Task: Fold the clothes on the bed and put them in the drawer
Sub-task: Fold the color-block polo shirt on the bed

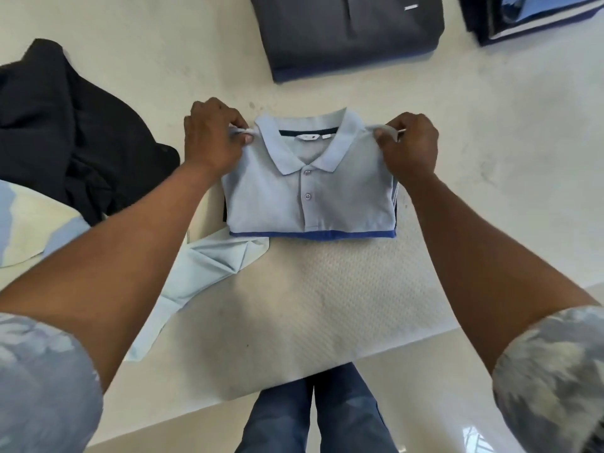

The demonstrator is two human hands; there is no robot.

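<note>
The cream bed (327, 305) carries a folded light-blue polo (310, 197) at its middle, collar toward 12 o'clock. At 12 o'clock lies a folded dark-grey garment (346, 34), and at 1 o'clock a dark stack (529, 14) cut by the frame. A rumpled black garment (65, 132) lies at 10 o'clock. A pale-blue cloth (202, 273) touches the polo's hem corner at 7 o'clock, and a yellow-and-blue fabric (29, 230) lies at 9 o'clock.

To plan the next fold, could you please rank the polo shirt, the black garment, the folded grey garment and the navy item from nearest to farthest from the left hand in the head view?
1. polo shirt, pinched by the left hand
2. black garment, just left of that hand
3. folded grey garment, ahead across the bed
4. navy item, far right corner
</note>
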